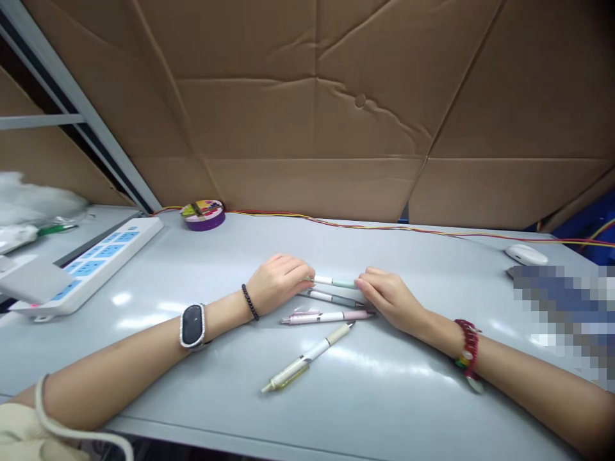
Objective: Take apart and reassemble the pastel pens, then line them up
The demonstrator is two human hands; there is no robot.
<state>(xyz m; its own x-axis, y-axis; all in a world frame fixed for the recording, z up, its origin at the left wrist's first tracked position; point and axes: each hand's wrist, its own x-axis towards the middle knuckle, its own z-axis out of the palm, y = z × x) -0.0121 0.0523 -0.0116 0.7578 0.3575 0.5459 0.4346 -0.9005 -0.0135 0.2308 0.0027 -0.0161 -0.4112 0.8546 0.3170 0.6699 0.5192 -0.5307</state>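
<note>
1. Here's the centre of it: a mint-green-and-white pen [324, 280] spans the gap between two hands, farthest back of four pens on the surface [192, 397].
2. Left hand [282, 282]: fingers closed around the pen's left end, palm turned down, part of the barrel covered.
3. Right hand [394, 299]: fingers pinched shut on the mint end, thumb toward the pen. A hold at both ends probably steadies it and sets its angle; whether it touches the surface, I can't tell.
4. Just in front, a grey-and-white pen [331, 297] lies almost parallel, its ends close by the hands. Contact there is unclear.
5. Next, a pink-and-white pen [327, 317], nearly level across the view, tip just beside the right hand's fingers. Lying roughly side by side, these three read as a loose row, likely handy for picking up singly.
6. Nearest the wearer, a pale-yellow-and-white pen [310, 358] sits slanted, clip end toward the near edge, its angle breaking that row.
7. Out at the margins: a white power strip [139, 232] on the left, a round purple box [205, 221] behind, and red and yellow wires [331, 224] along the cardboard [269, 121], seemingly tucked back there to leave working room.
</note>
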